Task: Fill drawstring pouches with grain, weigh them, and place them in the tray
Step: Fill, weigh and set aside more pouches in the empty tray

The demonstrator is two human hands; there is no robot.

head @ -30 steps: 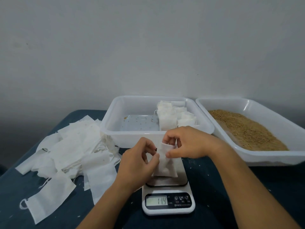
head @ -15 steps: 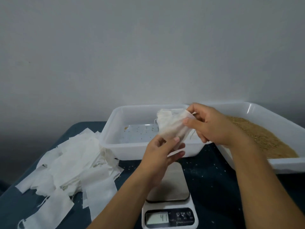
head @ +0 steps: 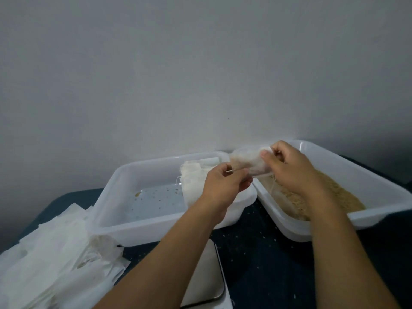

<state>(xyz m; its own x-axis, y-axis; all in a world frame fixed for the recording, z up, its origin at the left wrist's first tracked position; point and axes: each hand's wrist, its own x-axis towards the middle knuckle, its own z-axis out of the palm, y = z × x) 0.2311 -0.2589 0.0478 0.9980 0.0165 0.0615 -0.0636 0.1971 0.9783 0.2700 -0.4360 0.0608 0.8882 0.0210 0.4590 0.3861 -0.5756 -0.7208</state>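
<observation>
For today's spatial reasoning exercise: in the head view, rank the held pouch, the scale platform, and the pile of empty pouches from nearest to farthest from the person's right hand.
1. Held pouch: pinched by the right hand itself, above the trays.
2. Scale platform: below, bottom centre, between the forearms.
3. Pile of empty pouches: far left on the table.

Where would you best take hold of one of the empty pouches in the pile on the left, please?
Pinch a free corner of the top empty pouch, coming from above on the scale's side: the pouches lie flat and overlapped, so only raised edges offer any purchase.
</observation>
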